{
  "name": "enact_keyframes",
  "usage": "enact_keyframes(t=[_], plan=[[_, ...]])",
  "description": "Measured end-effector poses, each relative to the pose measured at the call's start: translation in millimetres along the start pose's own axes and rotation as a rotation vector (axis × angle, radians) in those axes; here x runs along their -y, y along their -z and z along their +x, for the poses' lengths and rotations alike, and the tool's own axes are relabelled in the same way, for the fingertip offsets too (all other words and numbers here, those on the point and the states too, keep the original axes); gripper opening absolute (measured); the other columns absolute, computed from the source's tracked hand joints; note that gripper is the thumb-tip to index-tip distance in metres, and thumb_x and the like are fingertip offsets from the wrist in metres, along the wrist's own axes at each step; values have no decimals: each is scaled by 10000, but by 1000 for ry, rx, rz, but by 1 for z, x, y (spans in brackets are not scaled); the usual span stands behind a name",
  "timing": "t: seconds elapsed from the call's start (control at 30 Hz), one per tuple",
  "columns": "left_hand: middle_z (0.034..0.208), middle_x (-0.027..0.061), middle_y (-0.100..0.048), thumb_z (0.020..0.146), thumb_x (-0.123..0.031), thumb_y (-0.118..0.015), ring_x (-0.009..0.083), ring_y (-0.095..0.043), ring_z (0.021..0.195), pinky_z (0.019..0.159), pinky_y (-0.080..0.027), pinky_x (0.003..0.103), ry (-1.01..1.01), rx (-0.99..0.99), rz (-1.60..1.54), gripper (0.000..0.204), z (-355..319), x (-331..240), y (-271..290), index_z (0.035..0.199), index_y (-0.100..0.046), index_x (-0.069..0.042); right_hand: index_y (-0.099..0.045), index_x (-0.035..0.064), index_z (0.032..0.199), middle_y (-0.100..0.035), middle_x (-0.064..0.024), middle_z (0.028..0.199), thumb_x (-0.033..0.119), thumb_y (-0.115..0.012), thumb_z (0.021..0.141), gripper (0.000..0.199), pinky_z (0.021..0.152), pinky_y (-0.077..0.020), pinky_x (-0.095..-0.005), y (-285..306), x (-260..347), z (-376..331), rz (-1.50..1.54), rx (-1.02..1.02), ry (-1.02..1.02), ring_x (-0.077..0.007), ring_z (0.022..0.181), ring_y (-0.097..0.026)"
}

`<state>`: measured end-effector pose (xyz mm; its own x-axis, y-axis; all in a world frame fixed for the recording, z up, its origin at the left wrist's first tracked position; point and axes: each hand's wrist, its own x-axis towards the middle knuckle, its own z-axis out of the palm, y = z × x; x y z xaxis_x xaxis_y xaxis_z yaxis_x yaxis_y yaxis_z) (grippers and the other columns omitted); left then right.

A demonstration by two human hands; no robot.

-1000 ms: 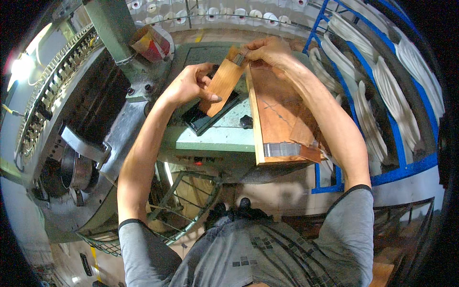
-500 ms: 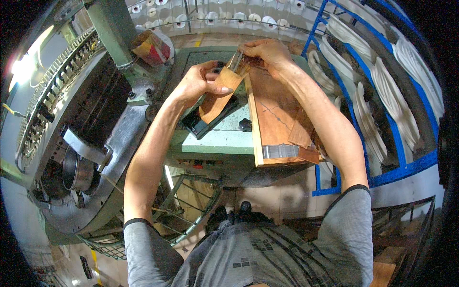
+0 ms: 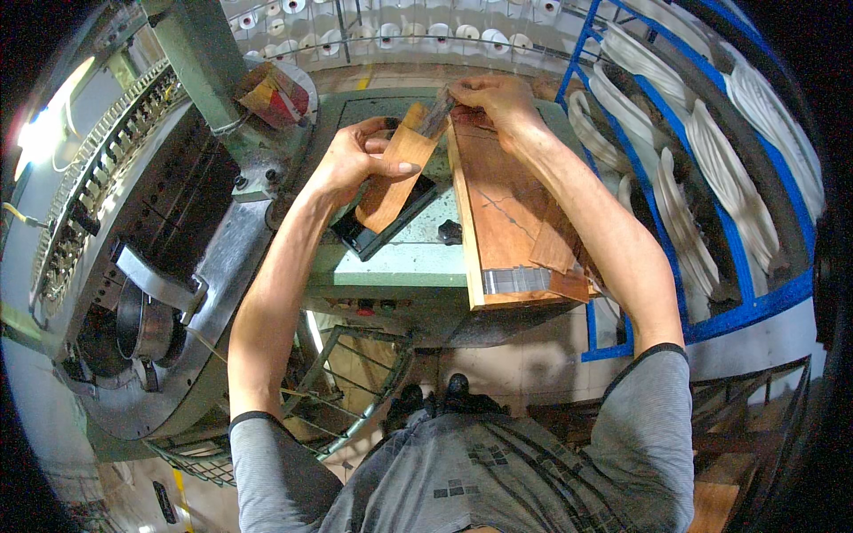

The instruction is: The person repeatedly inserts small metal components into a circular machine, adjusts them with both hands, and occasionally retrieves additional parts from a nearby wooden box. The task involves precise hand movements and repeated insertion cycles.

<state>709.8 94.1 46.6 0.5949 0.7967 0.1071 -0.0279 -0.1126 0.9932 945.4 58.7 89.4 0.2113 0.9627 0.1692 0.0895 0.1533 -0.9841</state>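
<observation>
The left hand point(image 3: 351, 164) has its fingers clamped on a flat wooden block point(image 3: 394, 183), which slants up toward the right hand point(image 3: 499, 105). The right fingers pinch the dark metal strips point(image 3: 434, 117) at its upper end. Below the left fingers, a black tray point(image 3: 368, 241) lies on the green bench point(image 3: 391, 274); nearer the person than the right fingers lies a wooden tray point(image 3: 506, 200).

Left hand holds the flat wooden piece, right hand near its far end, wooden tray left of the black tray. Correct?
Not quite: the wooden tray lies right of the black tray, per the head view. The left hand holds the flat wooden piece, the right hand near its far end.
</observation>
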Motion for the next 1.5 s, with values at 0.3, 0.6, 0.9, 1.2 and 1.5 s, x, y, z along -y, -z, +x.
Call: enact_keyframes(t=[0.3, 0.6, 0.9, 1.2, 1.5], plan=[[1070, 212, -686, 653, 43, -826, 227, -676, 917, 845, -534, 334, 17, -28, -5, 900, -4, 0, -2, 1405, -338, 123, -703, 7, 982, -694, -67, 888, 128, -713, 879, 159, 698, -568, -246, -2, 7, -8, -59, 34, -40, -134, 765, -661], [1023, 163, -701, 656, 44, -818, 209, -671, 902, 828, -528, 325, 35, 82, 71, 709, -6, -3, 2, 1280, -484, 86, -676, 15, 1005, -674, -46, 939, 151, -721, 871, 197, 743, -569, -251, 4, 7, 6, 99, 112, -46, -136, 811, -656], [998, 137, -701, 660, 42, -820, 188, -659, 895, 808, -524, 312, 62, 131, 71, 571, -9, -3, 5, 1153, -532, 73, -672, 30, 1003, -675, -41, 931, 147, -703, 883, 170, 768, -569, -260, 9, 7, 17, 129, 164, -70, -142, 835, -662], [994, 119, -701, 666, 32, -820, 160, -643, 887, 810, -509, 307, 77, 197, 97, 638, -13, -7, 8, 1222, -510, 86, -669, 37, 999, -675, -27, 936, 148, -694, 890, 158, 787, -552, -239, 16, -1, 31, 253, 226, -94, -138, 811, -657], [978, 131, -704, 642, 13, -847, 170, -650, 895, 820, -513, 309, -39, 120, 278, 699, -12, 2, 6, 1252, -515, 85, -681, 9, 969, -676, -55, 917, 150, -732, 858, 187, 752, -558, -261, 32, 8, 39, 141, 48, 150, -154, 794, -650]])
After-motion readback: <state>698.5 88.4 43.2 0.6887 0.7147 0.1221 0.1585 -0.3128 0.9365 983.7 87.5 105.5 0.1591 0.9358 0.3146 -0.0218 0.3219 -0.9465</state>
